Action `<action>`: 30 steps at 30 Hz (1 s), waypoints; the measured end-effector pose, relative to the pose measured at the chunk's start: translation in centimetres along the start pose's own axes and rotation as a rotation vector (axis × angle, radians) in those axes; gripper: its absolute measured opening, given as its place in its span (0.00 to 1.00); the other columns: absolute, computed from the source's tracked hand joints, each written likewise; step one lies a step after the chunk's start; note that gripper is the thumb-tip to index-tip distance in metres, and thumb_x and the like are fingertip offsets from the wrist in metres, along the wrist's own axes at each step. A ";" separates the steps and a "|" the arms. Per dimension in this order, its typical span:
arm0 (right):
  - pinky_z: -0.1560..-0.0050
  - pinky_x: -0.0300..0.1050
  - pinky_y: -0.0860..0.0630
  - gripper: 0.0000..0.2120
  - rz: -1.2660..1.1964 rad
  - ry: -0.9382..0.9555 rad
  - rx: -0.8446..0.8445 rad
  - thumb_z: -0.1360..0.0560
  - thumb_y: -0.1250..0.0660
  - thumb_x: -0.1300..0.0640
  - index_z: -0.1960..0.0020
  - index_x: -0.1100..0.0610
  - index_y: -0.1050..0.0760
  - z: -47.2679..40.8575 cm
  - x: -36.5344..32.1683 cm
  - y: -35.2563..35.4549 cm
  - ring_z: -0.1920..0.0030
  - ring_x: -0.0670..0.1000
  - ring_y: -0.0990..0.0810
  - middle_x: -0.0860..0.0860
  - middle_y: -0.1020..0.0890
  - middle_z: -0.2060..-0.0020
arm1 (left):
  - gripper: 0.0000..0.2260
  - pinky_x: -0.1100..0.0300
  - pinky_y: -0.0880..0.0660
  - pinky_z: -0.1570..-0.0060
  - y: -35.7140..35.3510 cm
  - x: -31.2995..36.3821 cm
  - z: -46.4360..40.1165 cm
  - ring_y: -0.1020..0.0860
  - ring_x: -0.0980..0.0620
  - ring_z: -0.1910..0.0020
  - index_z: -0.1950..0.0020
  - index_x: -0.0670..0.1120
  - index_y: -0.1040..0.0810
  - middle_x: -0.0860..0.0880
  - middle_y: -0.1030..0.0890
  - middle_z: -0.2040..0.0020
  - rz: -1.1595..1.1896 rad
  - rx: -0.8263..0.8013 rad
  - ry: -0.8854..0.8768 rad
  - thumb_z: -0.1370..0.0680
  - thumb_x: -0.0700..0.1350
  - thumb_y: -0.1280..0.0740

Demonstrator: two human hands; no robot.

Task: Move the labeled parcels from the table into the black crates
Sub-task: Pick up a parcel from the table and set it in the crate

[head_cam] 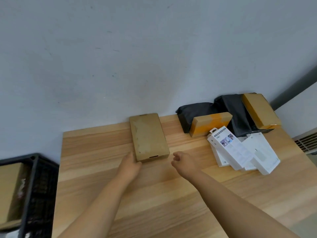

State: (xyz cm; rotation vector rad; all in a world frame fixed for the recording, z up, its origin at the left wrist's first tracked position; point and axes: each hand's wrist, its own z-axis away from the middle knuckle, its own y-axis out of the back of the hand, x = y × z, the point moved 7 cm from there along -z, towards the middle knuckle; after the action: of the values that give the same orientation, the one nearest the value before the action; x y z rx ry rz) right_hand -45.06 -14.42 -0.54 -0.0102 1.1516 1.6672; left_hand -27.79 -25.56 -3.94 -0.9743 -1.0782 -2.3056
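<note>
A flat brown cardboard parcel (148, 137) lies lengthwise on the wooden table (154, 194), its far end at the wall. My left hand (131, 164) grips its near left corner. Just right of that parcel's near end, my right hand (182, 163) hovers with loosely curled fingers and holds nothing. A black crate (36, 186) stands off the table's left edge, lower down, with a brown box (9, 191) inside it.
At the back right of the table lie two black bagged parcels (193, 111), two yellow-taped cardboard boxes (210, 123) and a heap of several white retail boxes (240, 152). A grey wall runs behind the table. A vent grille (307, 141) shows at the right.
</note>
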 end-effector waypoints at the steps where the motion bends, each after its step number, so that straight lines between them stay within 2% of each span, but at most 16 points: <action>1: 0.38 0.44 0.30 0.24 -0.013 -0.015 -0.006 0.22 0.38 0.57 0.27 0.58 0.37 -0.7 -0.3 -0.1 0.34 0.53 0.28 0.54 0.27 0.33 | 0.20 0.63 0.34 0.45 -0.1 0.3 -0.4 0.27 0.47 0.36 0.34 0.42 0.28 0.45 0.24 0.36 0.017 0.003 -0.002 0.26 0.33 0.38; 4: 0.38 0.45 0.31 0.25 -0.050 -0.018 -0.012 0.22 0.38 0.59 0.27 0.60 0.39 -2.5 -1.3 -0.5 0.33 0.55 0.30 0.56 0.29 0.32 | 0.19 0.66 0.36 0.48 -0.3 0.6 -1.4 0.27 0.47 0.36 0.34 0.42 0.29 0.44 0.25 0.35 0.050 -0.006 0.017 0.25 0.33 0.39; 6: 0.42 0.42 0.30 0.22 -0.140 -0.014 -0.045 0.22 0.38 0.61 0.29 0.59 0.36 -3.4 -1.9 -0.8 0.35 0.55 0.29 0.53 0.27 0.36 | 0.20 0.67 0.36 0.50 -0.6 0.5 -1.9 0.28 0.48 0.36 0.33 0.42 0.30 0.45 0.25 0.35 0.067 -0.027 0.041 0.25 0.33 0.39; 9: 0.49 0.40 0.30 0.19 -0.282 -0.054 -0.102 0.23 0.40 0.64 0.32 0.58 0.32 -4.2 -2.3 -1.3 0.46 0.52 0.26 0.53 0.25 0.39 | 0.21 0.65 0.33 0.46 -0.8 -0.2 -2.5 0.27 0.49 0.36 0.33 0.46 0.30 0.49 0.25 0.35 0.084 -0.063 0.085 0.25 0.35 0.39; 13: 0.46 0.49 0.24 0.20 -0.352 -0.130 -0.103 0.23 0.40 0.65 0.31 0.62 0.35 -4.7 -1.7 -1.2 0.49 0.54 0.25 0.56 0.24 0.45 | 0.18 0.60 0.31 0.40 -0.2 -0.5 -2.1 0.27 0.53 0.39 0.34 0.48 0.29 0.54 0.25 0.38 0.143 -0.007 0.114 0.23 0.37 0.41; 15: 0.50 0.47 0.23 0.21 -0.341 -0.152 -0.135 0.22 0.40 0.64 0.30 0.62 0.35 -4.5 -1.2 -1.1 0.52 0.53 0.25 0.57 0.24 0.43 | 0.17 0.60 0.30 0.42 -0.2 -0.8 -1.9 0.26 0.49 0.40 0.35 0.46 0.27 0.49 0.24 0.38 0.148 0.026 0.110 0.23 0.37 0.41; 17: 0.53 0.48 0.21 0.18 -0.320 -0.133 -0.202 0.22 0.40 0.64 0.32 0.61 0.31 -4.2 -0.9 -1.2 0.54 0.52 0.23 0.56 0.22 0.47 | 0.17 0.58 0.29 0.48 -0.2 -0.8 -1.1 0.25 0.43 0.42 0.37 0.46 0.24 0.43 0.21 0.41 0.145 0.060 0.109 0.24 0.36 0.40; 19: 0.57 0.45 0.21 0.16 -0.314 -0.104 -0.255 0.23 0.40 0.65 0.36 0.60 0.27 -3.7 -0.7 -0.9 0.57 0.51 0.22 0.53 0.21 0.52 | 0.18 0.56 0.28 0.46 -0.4 -0.7 -0.4 0.25 0.42 0.43 0.38 0.47 0.22 0.41 0.21 0.43 0.168 0.098 0.108 0.25 0.34 0.40; 21: 0.61 0.41 0.23 0.16 -0.307 -0.071 -0.272 0.23 0.39 0.66 0.37 0.57 0.27 -3.2 -0.5 -0.1 0.56 0.50 0.22 0.53 0.21 0.51 | 0.20 0.55 0.26 0.44 -0.4 0.4 1.1 0.24 0.43 0.45 0.37 0.49 0.23 0.42 0.21 0.43 0.219 0.140 0.105 0.25 0.33 0.41; 24: 0.60 0.40 0.26 0.15 -0.311 0.003 -0.280 0.23 0.39 0.66 0.39 0.55 0.27 -2.2 -0.8 1.8 0.50 0.53 0.23 0.53 0.22 0.48 | 0.23 0.60 0.27 0.49 -0.2 2.9 3.4 0.24 0.47 0.47 0.36 0.50 0.24 0.47 0.22 0.44 0.258 0.185 0.066 0.25 0.32 0.43; 26: 0.59 0.41 0.26 0.12 -0.341 0.050 -0.279 0.23 0.40 0.67 0.45 0.55 0.26 -1.4 -1.2 3.4 0.50 0.53 0.24 0.53 0.21 0.49 | 0.23 0.58 0.26 0.48 0.2 4.6 4.7 0.24 0.48 0.46 0.35 0.51 0.25 0.49 0.22 0.43 0.280 0.236 0.055 0.25 0.32 0.44; 28: 0.53 0.45 0.25 0.09 -0.355 0.091 -0.247 0.23 0.40 0.67 0.50 0.55 0.27 -0.6 -1.9 5.5 0.51 0.53 0.25 0.52 0.21 0.53 | 0.22 0.59 0.27 0.49 0.6 6.3 6.1 0.25 0.50 0.47 0.33 0.50 0.26 0.51 0.22 0.43 0.307 0.282 0.036 0.23 0.33 0.44; 30: 0.53 0.45 0.25 0.06 -0.349 0.142 -0.193 0.23 0.38 0.65 0.48 0.58 0.27 0.1 -2.7 8.0 0.52 0.53 0.24 0.54 0.21 0.52 | 0.21 0.57 0.28 0.45 1.3 8.3 7.6 0.26 0.50 0.44 0.31 0.51 0.28 0.50 0.23 0.41 0.325 0.318 0.007 0.22 0.35 0.44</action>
State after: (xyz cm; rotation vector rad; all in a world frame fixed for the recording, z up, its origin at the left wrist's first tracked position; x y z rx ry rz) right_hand -49.73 -16.10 6.25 -0.4339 1.0209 1.4742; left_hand -29.38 -20.95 6.33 -0.9339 -1.1444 -1.8117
